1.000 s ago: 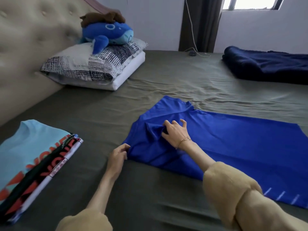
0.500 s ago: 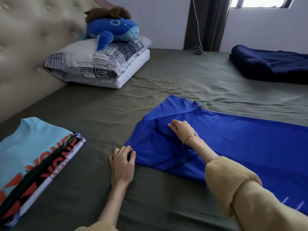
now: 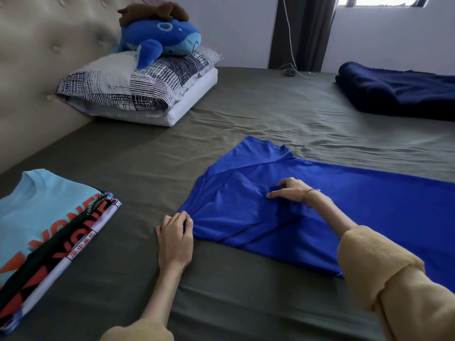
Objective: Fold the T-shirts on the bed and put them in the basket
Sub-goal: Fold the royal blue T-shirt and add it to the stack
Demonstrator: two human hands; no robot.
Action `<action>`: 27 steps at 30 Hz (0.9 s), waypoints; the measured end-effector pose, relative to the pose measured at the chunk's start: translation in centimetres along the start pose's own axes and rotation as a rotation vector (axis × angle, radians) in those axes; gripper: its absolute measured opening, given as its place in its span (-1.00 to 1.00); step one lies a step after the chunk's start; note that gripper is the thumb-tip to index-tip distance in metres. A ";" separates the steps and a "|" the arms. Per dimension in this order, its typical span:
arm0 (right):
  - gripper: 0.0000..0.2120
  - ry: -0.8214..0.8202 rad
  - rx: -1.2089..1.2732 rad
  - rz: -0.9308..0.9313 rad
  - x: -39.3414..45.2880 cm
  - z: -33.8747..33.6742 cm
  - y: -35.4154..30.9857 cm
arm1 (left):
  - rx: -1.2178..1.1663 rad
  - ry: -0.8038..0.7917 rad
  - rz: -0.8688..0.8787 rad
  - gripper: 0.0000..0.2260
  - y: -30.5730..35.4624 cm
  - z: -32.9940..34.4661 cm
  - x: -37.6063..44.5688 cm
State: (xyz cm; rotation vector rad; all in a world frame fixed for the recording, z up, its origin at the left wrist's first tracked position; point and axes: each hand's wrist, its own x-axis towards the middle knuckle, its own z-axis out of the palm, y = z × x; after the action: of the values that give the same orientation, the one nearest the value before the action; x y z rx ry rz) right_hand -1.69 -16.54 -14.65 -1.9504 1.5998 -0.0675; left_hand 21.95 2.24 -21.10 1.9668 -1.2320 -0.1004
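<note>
- Pinching now: the left hand has gone from lying flat on the bed half a second ago to gripping the near shoulder corner of the blue T-shirt, with the fingertips gathered on a small tuck of cloth.
- Over on the other side, the right hand has slid further across the shirt towards the body panel, and its thumb and fingers are now closed on a fold of the sleeve fabric, where a moment ago they were only pressing it down.
- That sleeve now lies turned in over the chest, with a diagonal crease running from the left hand's corner towards the right wrist.
- The shirt itself lies spread on the olive sheet in the middle of the bed, collar end towards the headboard, hem running out of view to the right.
- My read: the sleeve tuck is nearly set, and with both hands holding cloth the next fold of the body looks ready to start.
- Waiting at the left edge is a stack of folded T-shirts, light blue on top, well apart from the blue one.
- No basket is in view, so the putting-away part is still to come.
- Further back sit two pillows with a plush whale on top, and a dark blanket at the far right.
</note>
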 end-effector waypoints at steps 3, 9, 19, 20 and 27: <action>-0.67 0.046 0.009 -0.083 -0.7 0.4 -0.2 | 0.000 -0.024 -0.024 -0.80 0.4 -0.2 0.0; -0.68 0.131 0.230 -0.417 -2.7 2.0 -0.7 | -0.046 -0.060 -0.102 -0.90 1.2 -0.8 0.1; -0.80 0.190 0.280 -0.402 -2.5 2.4 0.7 | -0.011 -0.056 -0.064 -0.90 1.1 -0.6 0.1; -0.76 0.145 0.320 -0.426 -2.7 2.6 0.3 | -0.007 -0.053 -0.063 -0.90 1.0 -0.6 0.1; -0.62 -0.215 0.316 -0.565 -4.5 3.7 0.0 | 0.000 -0.051 -0.049 -0.90 1.2 -0.6 0.2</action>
State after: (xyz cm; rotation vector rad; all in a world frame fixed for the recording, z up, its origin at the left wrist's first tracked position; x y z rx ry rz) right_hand -1.37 -10.95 -16.18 -2.0134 0.8106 -0.3058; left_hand 21.45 2.19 -19.89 2.0061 -1.2163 -0.1768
